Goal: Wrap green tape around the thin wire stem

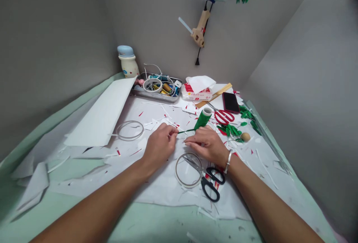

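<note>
Grey walls (156, 30) across the top of the frame, with a pale green counter (156, 220) below, largely spread with white paper (125, 187) and littered with scraps. At frame centre, pinched between the pressed-together fingers (173, 133) of the left hand (160, 144): a green strand (186, 131), drawn straight across to a green spool (202, 119). Tilted, that spool, just above the right hand (209, 144) in the frame, with its base hidden behind the knuckles; impossible to tell whether gripped there. On that same hand, curled fingers, with thumb and forefinger pointing left; no telling whether pinching anything.

Already done, by the look of it: a small pile of green leaves (231, 130) at right of frame, beside a brown ball (245, 137), with more leaves farther toward the right edge of the counter. Apparently still in hand: the strand, thin and straight, not yet shaped like those leaves. Seemingly plenty of green left on the spool; no judging how many leaves remain.

Lying free of both hands: red scissors (217, 113) right of centre and black scissors (200, 168) lower down, across a ring (176, 170).
</note>
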The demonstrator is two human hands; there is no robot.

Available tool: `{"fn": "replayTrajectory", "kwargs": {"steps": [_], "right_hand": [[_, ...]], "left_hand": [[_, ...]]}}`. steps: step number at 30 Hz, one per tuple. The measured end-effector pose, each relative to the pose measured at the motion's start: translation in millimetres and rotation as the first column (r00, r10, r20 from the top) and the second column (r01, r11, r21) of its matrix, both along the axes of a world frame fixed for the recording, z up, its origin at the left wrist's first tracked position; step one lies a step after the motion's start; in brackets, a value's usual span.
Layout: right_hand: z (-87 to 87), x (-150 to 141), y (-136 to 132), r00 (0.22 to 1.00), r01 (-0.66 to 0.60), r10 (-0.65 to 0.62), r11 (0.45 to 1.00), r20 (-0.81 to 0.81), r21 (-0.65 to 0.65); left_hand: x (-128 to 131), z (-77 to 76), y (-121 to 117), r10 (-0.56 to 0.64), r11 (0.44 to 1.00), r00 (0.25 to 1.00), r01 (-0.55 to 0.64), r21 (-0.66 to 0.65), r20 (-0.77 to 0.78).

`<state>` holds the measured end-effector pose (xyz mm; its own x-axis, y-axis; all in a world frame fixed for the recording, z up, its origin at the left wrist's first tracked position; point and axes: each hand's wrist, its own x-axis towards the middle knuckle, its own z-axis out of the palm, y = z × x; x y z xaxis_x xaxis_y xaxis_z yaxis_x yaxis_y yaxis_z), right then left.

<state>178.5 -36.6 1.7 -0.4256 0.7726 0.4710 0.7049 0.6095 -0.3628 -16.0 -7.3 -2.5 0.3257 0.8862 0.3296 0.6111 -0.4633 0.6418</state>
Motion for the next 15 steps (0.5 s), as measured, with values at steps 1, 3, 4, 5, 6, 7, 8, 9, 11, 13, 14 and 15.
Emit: {"fn": "replayTrajectory", "kwargs": {"steps": [1, 3, 4, 5, 6, 7, 8, 9, 11, 13, 14, 15], "right_hand": [[0.4, -1, -1, 1.0, -0.006, 0.005, 1.0, 0.009, 0.013], [1.2, -1, -2, 1.0, -0.006, 0.005, 1.0, 0.002, 0.026], [1.4, -1, -1, 1.0, -0.001, 0.002, 1.0, -0.016, 0.022], [1.6, 0, -1, 0.999, 0.007, -0.006, 1.0, -0.045, 0.015], [1.5, 2, 0, 0.996, 0.018, -0.018, 1.0, -0.082, 0.004], [1.2, 3, 1, 0.992, 0.034, -0.034, 0.999, -0.125, -0.007], [0.6, 5, 2, 0.984, 0.05, -0.053, 0.999, -0.168, -0.021], [-0.2, 6, 3, 0.975, 0.067, -0.073, 0.997, -0.209, -0.038], [-3.0, 9, 6, 0.958, 0.089, -0.107, 0.993, -0.266, -0.08], [-6.9, 9, 7, 0.956, 0.093, -0.119, 0.99, -0.268, -0.107], [-8.9, 8, 7, 0.961, 0.096, -0.12, 0.99, -0.249, -0.107], [-10.7, 7, 7, 0.969, 0.097, -0.116, 0.991, -0.219, -0.096]], "left_hand": [[0, -0.9, -1, -0.021, 1.0, 0.999, 0.021, 0.001, -0.034], [1, -2.7, -2, -0.092, 0.996, 0.992, 0.091, -0.014, -0.092], [1, -3.5, -3, -0.141, 0.99, 0.984, 0.139, -0.027, -0.106], [2, -3.9, -3, -0.196, 0.98, 0.975, 0.193, -0.04, -0.105], [2, -3.9, -3, -0.254, 0.967, 0.963, 0.25, -0.051, -0.09], [3, -3.4, -3, -0.309, 0.95, 0.949, 0.305, -0.064, -0.058], [4, -2.2, -3, -0.354, 0.933, 0.935, 0.352, -0.081, -0.012], [4, -0.6, -3, -0.382, 0.917, 0.923, 0.385, -0.104, 0.046], [5, 3.5, -2, -0.378, 0.896, 0.908, 0.408, -0.174, 0.179], [5, 7.2, -1, -0.294, 0.889, 0.908, 0.375, -0.264, 0.299], [4, 8.2, -1, -0.234, 0.887, 0.908, 0.346, -0.307, 0.348], [4, 8.5, 0, -0.17, 0.886, 0.907, 0.311, -0.343, 0.384]]}}
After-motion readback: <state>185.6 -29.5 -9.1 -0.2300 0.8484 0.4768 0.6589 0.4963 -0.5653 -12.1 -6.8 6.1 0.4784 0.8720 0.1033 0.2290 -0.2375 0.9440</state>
